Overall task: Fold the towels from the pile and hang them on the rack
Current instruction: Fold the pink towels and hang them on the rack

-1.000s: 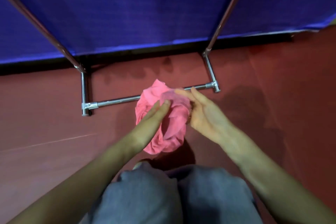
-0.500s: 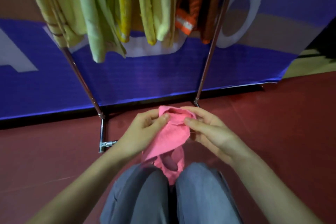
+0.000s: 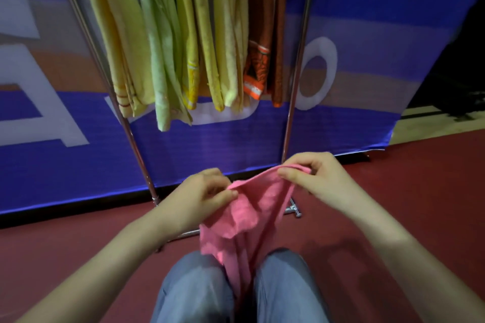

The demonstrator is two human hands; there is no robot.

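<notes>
Left hand (image 3: 199,199), right hand (image 3: 322,181) pinch pink towel (image 3: 252,207); rack (image 3: 298,73), hung towels (image 3: 162,47) ahead, banner (image 3: 367,8) behind.

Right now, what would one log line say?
left hand: pinches pink towel edge | right hand: pinches same edge | fold: not yet done | rack: hung towels

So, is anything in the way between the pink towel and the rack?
Nothing visible stands between the pink towel, pinched by the left hand and right hand, and the rack. Hanging towels already crowd the span between its posts; the rail itself is out of frame.
</notes>
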